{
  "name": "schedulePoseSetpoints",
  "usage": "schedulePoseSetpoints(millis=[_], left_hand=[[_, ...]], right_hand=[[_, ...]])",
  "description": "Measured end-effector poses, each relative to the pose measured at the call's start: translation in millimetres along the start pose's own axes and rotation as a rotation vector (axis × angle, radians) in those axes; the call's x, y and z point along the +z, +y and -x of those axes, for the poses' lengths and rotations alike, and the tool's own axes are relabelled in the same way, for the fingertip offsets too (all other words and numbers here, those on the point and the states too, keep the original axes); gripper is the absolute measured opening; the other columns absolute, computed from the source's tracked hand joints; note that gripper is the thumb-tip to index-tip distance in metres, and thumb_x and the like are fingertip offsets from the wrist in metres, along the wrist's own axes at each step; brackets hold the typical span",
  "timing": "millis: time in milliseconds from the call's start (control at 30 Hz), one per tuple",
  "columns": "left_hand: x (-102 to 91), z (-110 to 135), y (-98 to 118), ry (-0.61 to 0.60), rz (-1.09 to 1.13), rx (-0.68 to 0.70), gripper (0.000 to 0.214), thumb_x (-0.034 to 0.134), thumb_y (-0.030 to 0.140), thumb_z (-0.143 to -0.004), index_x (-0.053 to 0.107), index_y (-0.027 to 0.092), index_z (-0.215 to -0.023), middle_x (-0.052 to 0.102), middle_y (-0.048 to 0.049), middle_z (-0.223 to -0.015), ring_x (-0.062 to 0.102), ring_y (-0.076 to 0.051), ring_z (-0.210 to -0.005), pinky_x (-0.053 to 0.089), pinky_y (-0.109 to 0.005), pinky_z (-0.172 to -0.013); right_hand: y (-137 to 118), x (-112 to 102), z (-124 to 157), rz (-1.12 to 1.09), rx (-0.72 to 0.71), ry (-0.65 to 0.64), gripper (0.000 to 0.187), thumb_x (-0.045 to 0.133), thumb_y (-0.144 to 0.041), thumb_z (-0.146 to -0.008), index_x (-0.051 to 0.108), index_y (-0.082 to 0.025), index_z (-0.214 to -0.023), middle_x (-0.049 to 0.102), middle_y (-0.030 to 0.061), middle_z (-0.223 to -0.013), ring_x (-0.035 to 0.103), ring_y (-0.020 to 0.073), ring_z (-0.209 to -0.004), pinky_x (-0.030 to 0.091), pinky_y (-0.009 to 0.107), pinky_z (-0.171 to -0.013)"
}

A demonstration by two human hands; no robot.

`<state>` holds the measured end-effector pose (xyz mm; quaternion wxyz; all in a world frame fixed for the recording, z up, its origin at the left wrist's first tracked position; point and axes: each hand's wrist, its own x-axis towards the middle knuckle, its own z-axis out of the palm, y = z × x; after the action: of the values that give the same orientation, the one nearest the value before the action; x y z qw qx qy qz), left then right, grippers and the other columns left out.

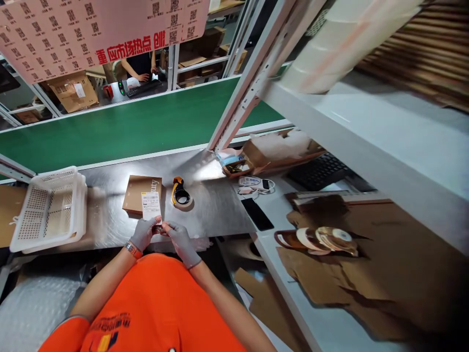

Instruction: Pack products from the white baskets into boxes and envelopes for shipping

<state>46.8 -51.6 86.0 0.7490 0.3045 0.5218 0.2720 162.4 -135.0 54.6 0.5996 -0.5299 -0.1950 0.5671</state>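
Note:
Both of my hands wear thin grey gloves and meet at the bench's front edge. In my left hand (145,233) the fingers pinch the lower end of a white printed label (150,204). My right hand (180,240) is closed too, its fingertips at the label's bottom corner. A small dark patch shows between the hands; what it is I cannot make out. Just behind the label lies a closed brown cardboard box (137,192) with white lettering, partly covered by it. To the box's right rests a yellow and black tape dispenser (179,193).
White plastic baskets (77,210) stand nested at left on the metal bench (216,210). A black phone (257,214) and tape rolls (324,239) lie at right. A green conveyor belt (161,122) runs behind, with a person's hands (144,77) beyond. An upright post and shelf overhang the right.

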Motion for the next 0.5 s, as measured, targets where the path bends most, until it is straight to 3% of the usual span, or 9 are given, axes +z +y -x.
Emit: schedulePoseSetpoints(millis=[333,400,500], left_hand=[[-15.1,-7.7,4.6,-0.014,-0.099,0.009,0.040,0.097,0.044,-0.073,0.074,0.019,-0.094,0.079,-0.0058,-0.087,0.074,-0.020,-0.078,0.059,-0.032,-0.074],[-23.9,-5.9,11.3,0.071,-0.212,0.138,0.043,0.099,0.039,-0.072,0.075,0.019,-0.101,0.081,-0.0093,-0.102,0.077,-0.023,-0.093,0.061,-0.035,-0.087],[-37.8,-0.5,25.6,0.108,-0.482,0.489,0.033,0.095,0.029,-0.077,0.082,0.022,-0.107,0.081,-0.0151,-0.131,0.072,-0.032,-0.131,0.054,-0.046,-0.121]], right_hand=[[3.2,5.9,-9.6,0.001,0.015,0.064,0.057,0.097,-0.076,-0.066,0.084,-0.021,-0.077,0.081,0.0050,-0.083,0.069,0.0226,-0.082,0.058,0.040,-0.086],[5.0,9.8,-13.4,-0.014,0.014,0.110,0.056,0.097,-0.076,-0.065,0.083,-0.022,-0.075,0.079,0.0043,-0.080,0.068,0.0218,-0.079,0.058,0.040,-0.084],[7.4,17.8,-19.9,-0.013,-0.005,0.127,0.057,0.095,-0.077,-0.067,0.081,-0.022,-0.073,0.078,0.0046,-0.078,0.066,0.0217,-0.077,0.057,0.040,-0.083]])
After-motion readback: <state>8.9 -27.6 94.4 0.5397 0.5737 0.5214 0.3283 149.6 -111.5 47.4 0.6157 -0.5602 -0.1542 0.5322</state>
